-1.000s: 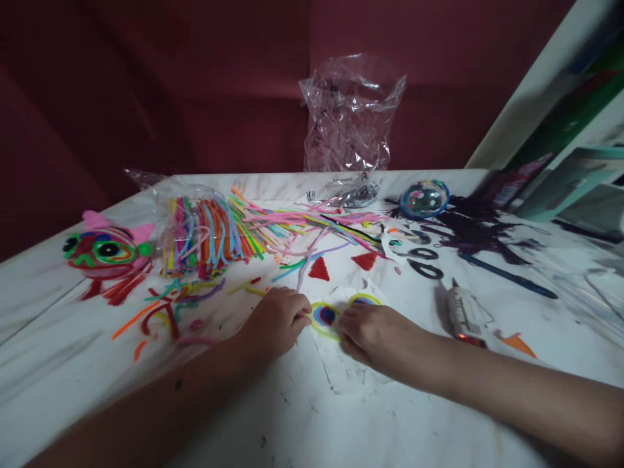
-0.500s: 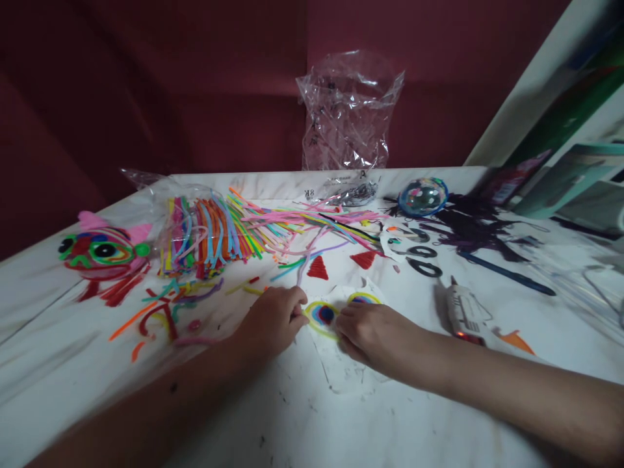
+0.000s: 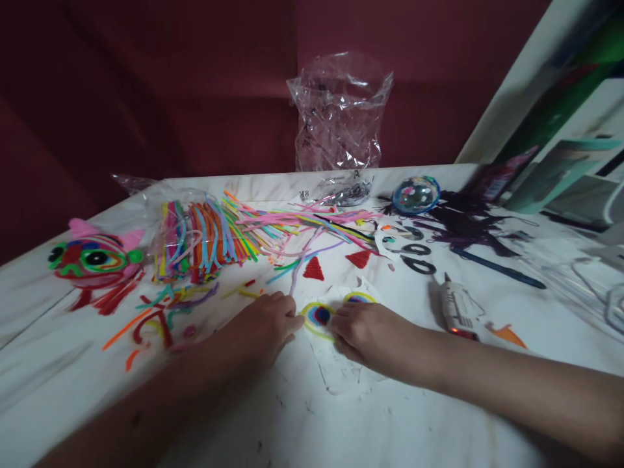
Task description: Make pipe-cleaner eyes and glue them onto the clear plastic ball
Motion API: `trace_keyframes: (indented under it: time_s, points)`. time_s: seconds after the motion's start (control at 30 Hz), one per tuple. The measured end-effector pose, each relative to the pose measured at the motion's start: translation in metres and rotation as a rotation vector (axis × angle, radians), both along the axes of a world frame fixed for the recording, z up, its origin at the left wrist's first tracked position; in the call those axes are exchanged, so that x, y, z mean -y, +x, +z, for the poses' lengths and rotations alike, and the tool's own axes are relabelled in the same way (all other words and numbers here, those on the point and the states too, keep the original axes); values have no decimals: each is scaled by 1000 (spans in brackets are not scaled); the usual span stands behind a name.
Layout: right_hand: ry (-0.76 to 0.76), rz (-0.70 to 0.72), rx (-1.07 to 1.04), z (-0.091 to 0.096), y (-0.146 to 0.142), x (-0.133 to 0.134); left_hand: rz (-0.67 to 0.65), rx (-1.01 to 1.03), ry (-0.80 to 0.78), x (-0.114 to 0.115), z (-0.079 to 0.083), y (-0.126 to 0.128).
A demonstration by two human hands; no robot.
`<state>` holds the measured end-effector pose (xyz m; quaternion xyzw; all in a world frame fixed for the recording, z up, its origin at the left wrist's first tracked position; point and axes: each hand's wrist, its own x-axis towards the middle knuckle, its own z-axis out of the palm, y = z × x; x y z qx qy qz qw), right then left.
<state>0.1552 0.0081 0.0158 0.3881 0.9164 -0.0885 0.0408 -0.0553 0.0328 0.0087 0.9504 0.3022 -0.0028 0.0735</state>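
On a white paper sheet in front of me lies an eye shape made of pipe cleaners, with a yellow outline and blue and dark rings. My left hand is closed, thumb and index pinching at the eye's left corner. Curled around its right side, my right hand presses its fingertips to the yellow outline, which they partly hide. A second yellow-rimmed eye sits just behind my right hand, partly covered by it. Two red triangles lie beyond the paper.
Bundled pipe cleaners and loose scraps lie to the left, beside a colourful fish-like mask. A glue gun with a red light stands to the right. Behind are a clear dome, black pieces and a plastic bag.
The view has shifted slightly. My left fingers have straightened a little towards the eye's left corner. My right hand stays at its right side.
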Motion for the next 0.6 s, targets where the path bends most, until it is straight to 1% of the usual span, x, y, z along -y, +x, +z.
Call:
trace_keyframes:
  time_s: [0.13, 0.37, 0.47, 0.6]
  points:
    - [20, 2, -19, -3, 1, 0, -29, -19, 10, 4, 4, -2]
    - [21, 0, -70, -7, 3, 0, -109, -15, 37, 3, 4, 1]
    - [30, 4, -92, -7, 3, 0, -128, -62, 79, 2, -1, -1]
    - [23, 5, -48, -5, 2, -1, -185, -103, 213, 6, -13, -4]
